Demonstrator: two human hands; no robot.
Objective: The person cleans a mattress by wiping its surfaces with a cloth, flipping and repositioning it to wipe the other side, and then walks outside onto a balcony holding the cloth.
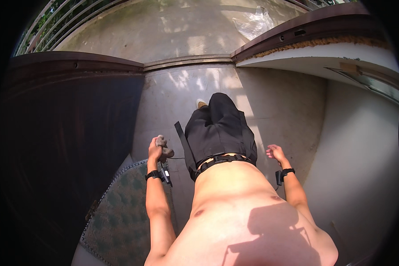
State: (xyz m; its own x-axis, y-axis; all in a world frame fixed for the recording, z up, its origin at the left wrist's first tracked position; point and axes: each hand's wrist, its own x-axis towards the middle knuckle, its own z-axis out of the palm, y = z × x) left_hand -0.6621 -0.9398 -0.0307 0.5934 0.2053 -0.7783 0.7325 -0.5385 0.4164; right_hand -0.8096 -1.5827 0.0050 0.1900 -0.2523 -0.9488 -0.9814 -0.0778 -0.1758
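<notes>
My left hand [154, 151] grips a crumpled grey-brown cloth [167, 152], held out beside my left thigh. Part of the cloth is hidden by the fingers and palm. On the other side, my right hand [277, 153] hangs beside my hip with loosely bent fingers and nothing in it. A black strap with a small device [165, 174] is on my left wrist; another strapped device [279, 177] sits on the right one. Black trousers [217, 133] cover my legs, and one light-coloured slipper [200, 103] shows on the tiled floor.
A low door sill [188, 61] crosses the floor ahead, between a dark door [69, 126] and a brown frame [296, 35]. A patterned mat [126, 206] lies at left. Beyond the sill are a transparent plastic bag [255, 25] and metal railings [58, 25]. A white wall [359, 133] stands at right.
</notes>
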